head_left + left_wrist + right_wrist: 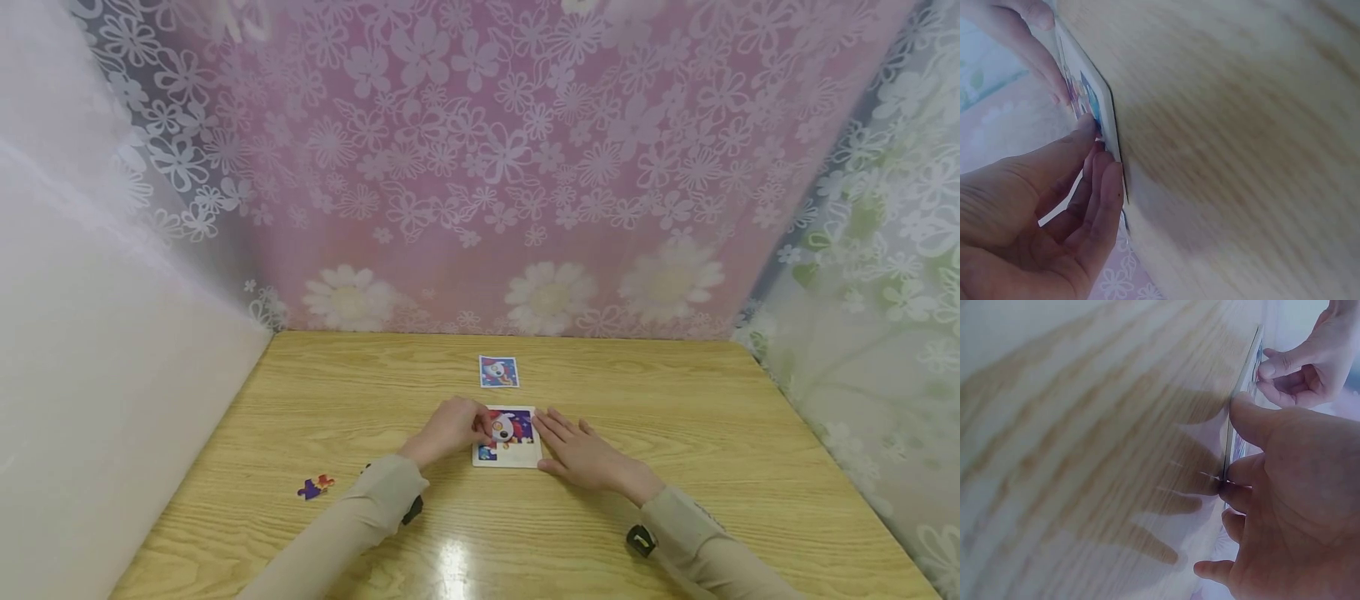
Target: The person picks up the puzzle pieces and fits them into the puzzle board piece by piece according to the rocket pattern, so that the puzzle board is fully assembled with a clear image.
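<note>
A small square jigsaw puzzle [517, 454] in a white frame lies on the table, part filled with a white cartoon figure on purple; its lower right shows bare white. Over its left side, my left hand [453, 427] bends its fingers down, thumb and index finger pinching a puzzle piece [1099, 131] that they mostly hide. My right hand [588, 454] lies with fingers extended against the frame's right edge, thumb near the lower right corner. From the right wrist view, the thumb and fingertips of the right hand [1291, 494] touch the frame's side.
Behind the puzzle lies a square picture card [498, 372] with a similar cartoon. Loose purple and orange puzzle pieces [311, 488] rest on the wooden table [637, 392] at the left. Flower-patterned curtains [480, 167] border the table's back and right; a pale wall [112, 333] stands left.
</note>
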Motion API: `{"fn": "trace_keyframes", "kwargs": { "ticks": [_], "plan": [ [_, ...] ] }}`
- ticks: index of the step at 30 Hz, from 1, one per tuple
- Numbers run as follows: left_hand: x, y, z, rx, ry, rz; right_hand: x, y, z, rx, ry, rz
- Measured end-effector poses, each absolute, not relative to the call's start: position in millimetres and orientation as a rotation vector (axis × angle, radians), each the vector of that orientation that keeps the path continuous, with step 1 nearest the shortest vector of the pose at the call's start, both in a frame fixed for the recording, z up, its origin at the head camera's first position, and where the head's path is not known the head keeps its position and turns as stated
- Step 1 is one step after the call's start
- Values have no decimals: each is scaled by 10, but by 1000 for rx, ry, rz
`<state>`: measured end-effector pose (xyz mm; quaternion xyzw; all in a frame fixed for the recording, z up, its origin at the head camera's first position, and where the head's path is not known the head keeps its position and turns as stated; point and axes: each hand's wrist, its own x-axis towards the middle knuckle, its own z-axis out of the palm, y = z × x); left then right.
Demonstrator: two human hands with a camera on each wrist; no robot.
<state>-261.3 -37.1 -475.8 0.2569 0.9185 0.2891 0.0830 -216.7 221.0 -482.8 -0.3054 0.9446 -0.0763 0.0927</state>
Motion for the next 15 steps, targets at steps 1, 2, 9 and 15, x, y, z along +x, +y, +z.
{"fn": "trace_keyframes", "kwargs": {
  "ticks": [1,2,9,15],
  "plan": [
    [-2616,-370,-4755,773,2744,859,-2170,2211,-4834,-907,2804,-219],
    [-2621,-370,-4756,778,2749,854,-2174,2212,-4840,-904,2802,-217],
    [-2637,-373,-4717,802,2790,798,-2175,2218,-4848,-903,2801,-226],
    [-2715,-443,-4806,792,2752,886,-2147,2207,-4813,-910,2805,-238]
  ]
}}
